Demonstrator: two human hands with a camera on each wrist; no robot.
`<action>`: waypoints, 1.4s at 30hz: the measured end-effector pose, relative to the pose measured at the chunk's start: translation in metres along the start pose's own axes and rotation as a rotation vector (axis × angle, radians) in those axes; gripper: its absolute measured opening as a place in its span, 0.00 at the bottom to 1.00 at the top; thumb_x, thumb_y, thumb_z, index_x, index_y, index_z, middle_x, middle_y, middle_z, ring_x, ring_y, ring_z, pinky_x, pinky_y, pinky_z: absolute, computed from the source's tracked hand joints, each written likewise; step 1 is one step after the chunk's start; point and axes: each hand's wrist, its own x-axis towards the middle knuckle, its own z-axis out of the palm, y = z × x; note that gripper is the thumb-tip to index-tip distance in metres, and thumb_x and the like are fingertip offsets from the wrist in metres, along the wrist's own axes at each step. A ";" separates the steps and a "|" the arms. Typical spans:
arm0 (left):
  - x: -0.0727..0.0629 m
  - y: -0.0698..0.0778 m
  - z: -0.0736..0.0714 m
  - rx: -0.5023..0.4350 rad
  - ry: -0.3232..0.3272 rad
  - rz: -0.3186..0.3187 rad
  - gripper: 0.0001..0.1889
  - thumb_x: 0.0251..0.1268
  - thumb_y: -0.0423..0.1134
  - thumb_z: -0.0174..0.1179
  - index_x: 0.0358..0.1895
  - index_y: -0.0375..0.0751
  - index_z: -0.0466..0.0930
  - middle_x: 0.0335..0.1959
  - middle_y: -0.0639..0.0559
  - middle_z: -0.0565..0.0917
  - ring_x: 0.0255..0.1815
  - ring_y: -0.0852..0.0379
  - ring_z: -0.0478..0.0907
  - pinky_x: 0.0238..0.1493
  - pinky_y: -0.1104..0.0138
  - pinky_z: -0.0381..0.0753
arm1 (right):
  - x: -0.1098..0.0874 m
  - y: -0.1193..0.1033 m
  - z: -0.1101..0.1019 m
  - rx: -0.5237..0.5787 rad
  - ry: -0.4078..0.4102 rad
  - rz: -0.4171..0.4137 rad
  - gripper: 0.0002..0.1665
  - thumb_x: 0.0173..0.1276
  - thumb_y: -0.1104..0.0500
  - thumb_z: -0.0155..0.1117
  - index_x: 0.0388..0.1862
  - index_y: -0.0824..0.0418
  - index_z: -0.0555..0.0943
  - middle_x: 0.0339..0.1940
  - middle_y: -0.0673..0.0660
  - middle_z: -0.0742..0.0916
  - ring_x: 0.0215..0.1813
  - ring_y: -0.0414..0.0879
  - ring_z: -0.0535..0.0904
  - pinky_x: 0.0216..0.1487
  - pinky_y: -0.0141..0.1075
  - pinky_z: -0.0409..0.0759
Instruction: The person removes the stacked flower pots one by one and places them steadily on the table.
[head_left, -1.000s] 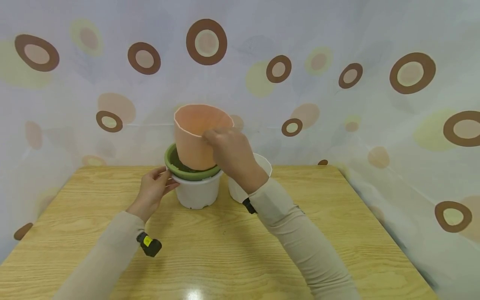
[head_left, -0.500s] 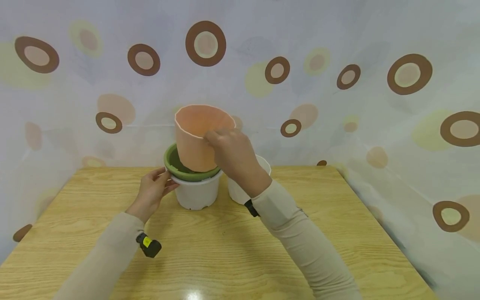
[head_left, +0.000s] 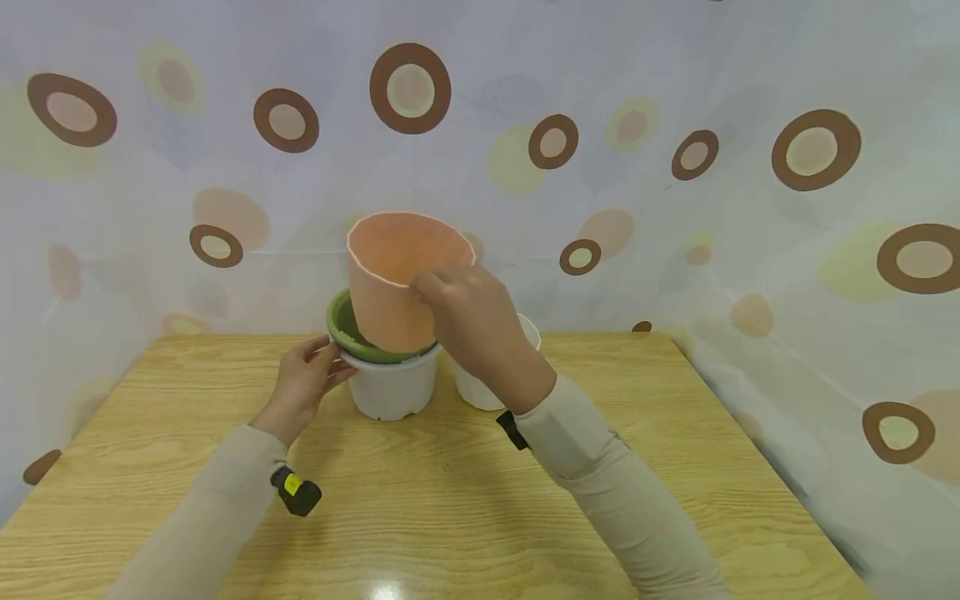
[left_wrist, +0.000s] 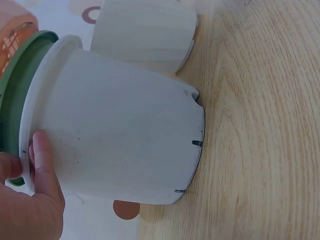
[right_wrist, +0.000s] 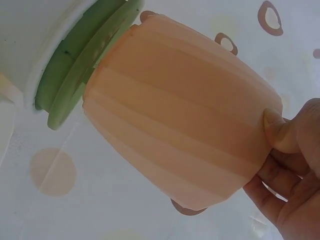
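A peach flower pot (head_left: 390, 312) hangs tilted over a green flower pot (head_left: 341, 323), its base at or inside the green rim. My right hand (head_left: 472, 321) pinches its near rim, thumb (right_wrist: 280, 131) on the outer wall in the right wrist view. Nested in a white flower pot (head_left: 393, 390), the green pot shows its rim above the white one. At their left side, my left hand (head_left: 302, 379) holds the white pot's rim, with a finger (left_wrist: 44, 162) under the lip in the left wrist view. How far the thumb reaches over the green rim is unclear.
A second white pot (head_left: 480, 387) stands just right of the stack, partly hidden behind my right hand. All stand near the back of a wooden table (head_left: 450, 517). A patterned cloth (head_left: 465, 108) hangs close behind and along the sides.
The peach pot has shifted slightly down with a little more tilt. My right hand has moved slightly right and down with it. The left hand and the nested pots stay put.
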 end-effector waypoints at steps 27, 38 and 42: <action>0.002 -0.003 -0.002 0.005 -0.010 0.014 0.30 0.75 0.40 0.47 0.75 0.34 0.49 0.58 0.41 0.69 0.38 0.68 0.80 0.51 0.76 0.82 | -0.023 -0.016 -0.014 0.006 0.081 -0.121 0.20 0.53 0.81 0.53 0.28 0.59 0.80 0.21 0.50 0.82 0.25 0.43 0.74 0.25 0.33 0.75; 0.002 -0.004 -0.004 0.009 -0.016 0.028 0.32 0.75 0.41 0.49 0.75 0.32 0.48 0.53 0.43 0.72 0.36 0.69 0.80 0.49 0.77 0.83 | -0.034 -0.026 -0.015 -0.016 0.089 -0.150 0.23 0.49 0.81 0.52 0.32 0.58 0.84 0.24 0.49 0.83 0.27 0.44 0.76 0.31 0.32 0.78; 0.001 -0.004 -0.004 0.036 -0.007 0.027 0.33 0.75 0.43 0.49 0.75 0.33 0.48 0.59 0.40 0.70 0.37 0.70 0.79 0.49 0.78 0.82 | -0.038 -0.029 -0.017 -0.015 0.089 -0.156 0.24 0.50 0.80 0.53 0.35 0.58 0.85 0.26 0.49 0.85 0.30 0.44 0.79 0.33 0.32 0.80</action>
